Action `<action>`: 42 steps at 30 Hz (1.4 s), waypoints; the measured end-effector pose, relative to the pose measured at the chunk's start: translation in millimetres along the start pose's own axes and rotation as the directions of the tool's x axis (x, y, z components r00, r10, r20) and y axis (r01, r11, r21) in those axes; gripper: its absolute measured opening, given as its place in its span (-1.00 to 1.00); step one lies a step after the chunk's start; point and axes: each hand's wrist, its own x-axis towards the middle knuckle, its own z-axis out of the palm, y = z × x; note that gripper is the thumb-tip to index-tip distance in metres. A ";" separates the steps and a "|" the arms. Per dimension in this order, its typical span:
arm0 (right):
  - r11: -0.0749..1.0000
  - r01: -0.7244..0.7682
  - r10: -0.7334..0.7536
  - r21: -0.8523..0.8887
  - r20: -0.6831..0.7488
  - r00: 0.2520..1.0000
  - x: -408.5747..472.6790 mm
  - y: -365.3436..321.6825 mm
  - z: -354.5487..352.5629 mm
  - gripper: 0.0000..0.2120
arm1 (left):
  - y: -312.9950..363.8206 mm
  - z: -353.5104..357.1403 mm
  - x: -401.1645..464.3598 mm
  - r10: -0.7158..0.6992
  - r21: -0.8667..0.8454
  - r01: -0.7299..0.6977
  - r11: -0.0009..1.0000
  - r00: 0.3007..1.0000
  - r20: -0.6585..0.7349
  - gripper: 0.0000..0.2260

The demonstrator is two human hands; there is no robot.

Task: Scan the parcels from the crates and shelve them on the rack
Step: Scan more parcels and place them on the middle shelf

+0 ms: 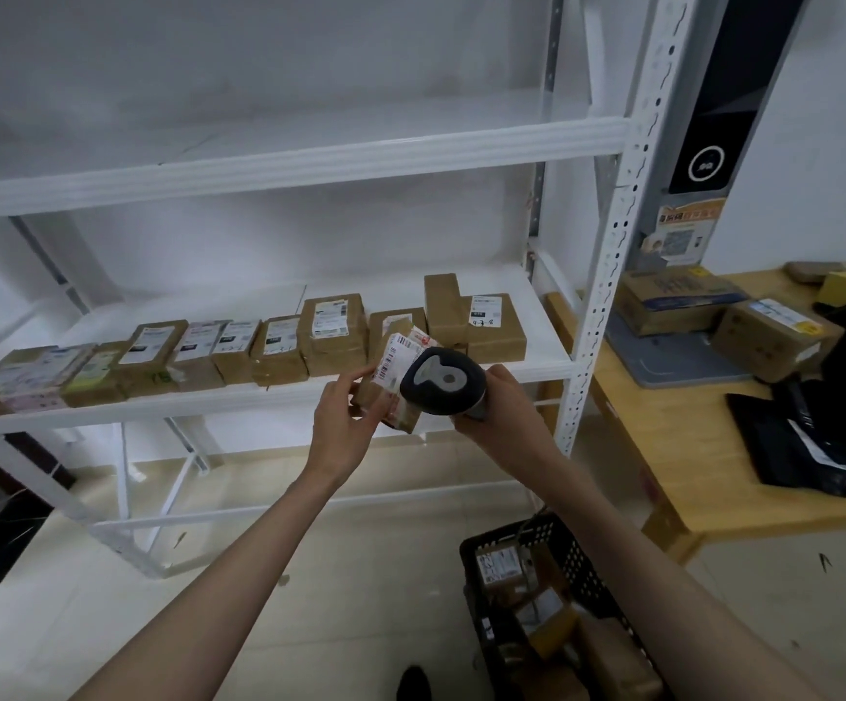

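My left hand holds a small brown parcel with a white barcode label, tilted up in front of the rack's middle shelf. My right hand grips a dark handheld scanner whose head sits right over the parcel's label. A row of several brown labelled parcels stands along that shelf. On the floor at the lower right a black perforated crate contains more brown parcels.
The white metal rack has a bare upper shelf and a perforated upright on its right. Beyond that a wooden table carries cardboard boxes, black mailer bags and a tall dark kiosk device.
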 end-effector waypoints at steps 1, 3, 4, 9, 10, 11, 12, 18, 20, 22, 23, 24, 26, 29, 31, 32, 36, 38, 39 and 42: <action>0.999 -0.028 0.030 0.042 -0.026 0.999 3.0 5.0 -0.1 -0.73 | 0.8 7.1 5.6 -0.021 -0.020 0.021 1.000 1.000 0.011 -0.65; 0.984 -0.092 0.104 0.149 -0.076 0.992 10.9 18.9 -2.6 -0.73 | 2.2 26.7 20.3 -0.080 -0.082 0.084 0.993 0.996 0.044 -0.67; 0.971 -0.123 0.144 0.204 -0.091 0.985 14.9 26.4 -4.5 -0.74 | 2.6 37.2 27.5 -0.113 -0.126 0.121 0.985 0.991 0.065 -0.68; 0.887 -0.253 0.334 0.386 -0.160 0.929 46.1 78.9 -15.9 -0.87 | 2.7 109.5 74.1 -0.283 -0.382 0.351 0.855 0.933 0.224 -0.66; 0.868 -0.263 0.362 0.422 -0.174 0.916 54.0 89.9 -17.7 -0.87 | 3.5 126.2 84.9 -0.314 -0.414 0.400 0.818 0.912 0.262 -0.65; 0.841 -0.273 0.394 0.467 -0.184 0.900 62.3 100.4 -18.8 -0.86 | 4.8 142.9 95.9 -0.338 -0.435 0.442 0.784 0.893 0.298 -0.65; 0.811 -0.287 0.432 0.510 -0.189 0.882 71.3 110.7 -19.8 -0.85 | 6.1 159.8 107.0 -0.356 -0.449 0.478 0.755 0.874 0.332 -0.64; 0.743 -0.401 0.590 0.535 -0.242 0.770 136.6 168.4 -25.0 -0.75 | 16.1 252.0 167.6 -0.443 -0.476 0.660 0.581 0.748 0.495 -0.72; 0.733 -0.407 0.614 0.545 -0.273 0.741 156.4 184.2 -26.5 -0.74 | 15.1 278.4 185.2 -0.477 -0.458 0.691 0.558 0.720 0.504 -0.75; 0.717 -0.414 0.635 0.561 -0.282 0.719 173.8 198.6 -28.2 -0.75 | 12.9 300.3 199.1 -0.517 -0.433 0.728 0.532 0.684 0.515 -0.72; 0.712 -0.422 0.645 0.562 -0.283 0.710 181.9 206.3 -28.5 -0.75 | 11.0 309.6 204.9 -0.535 -0.422 0.746 0.516 0.665 0.521 -0.69; 0.707 -0.433 0.654 0.560 -0.284 0.701 189.6 213.9 -28.7 -0.75 | 8.4 318.3 210.5 -0.549 -0.412 0.760 0.503 0.649 0.526 -0.68; 0.695 -0.456 0.673 0.555 -0.279 0.685 203.5 228.3 -27.8 -0.77 | 1.1 334.4 220.5 -0.566 -0.381 0.779 0.498 0.625 0.537 -0.68; 0.681 -0.499 0.699 0.536 -0.272 0.662 220.4 246.0 -24.1 -0.78 | -9.1 353.1 230.4 -0.573 -0.294 0.790 0.538 0.598 0.560 -0.66; 0.679 -0.516 0.705 0.522 -0.269 0.656 228.1 255.5 -19.7 -0.78 | -14.4 361.3 233.0 -0.563 -0.219 0.768 0.602 0.603 0.566 -0.63; 0.682 -0.515 0.702 0.519 -0.268 0.660 231.0 259.1 -17.1 -0.76 | -16.1 364.2 233.6 -0.553 -0.195 0.755 0.627 0.607 0.570 -0.63; 0.672 -0.517 0.708 0.531 -0.254 0.659 240.9 267.1 -9.1 -0.72 | -20.6 369.8 239.2 -0.505 -0.140 0.701 0.699 0.623 0.597 -0.81; 0.654 -0.534 0.726 0.535 -0.245 0.643 245.5 272.5 -6.9 -0.76 | -22.8 369.8 242.7 -0.476 -0.112 0.674 0.730 0.620 0.624 -0.81; 0.639 -0.543 0.738 0.545 -0.237 0.631 247.6 275.2 -6.0 -0.79 | -24.3 370.1 244.0 -0.463 -0.094 0.660 0.746 0.615 0.638 -0.71; 0.593 -0.560 0.769 0.578 -0.204 0.605 253.4 283.0 -3.6 -0.78 | -28.0 371.2 246.9 -0.475 -0.037 0.670 0.741 0.563 0.677 -0.51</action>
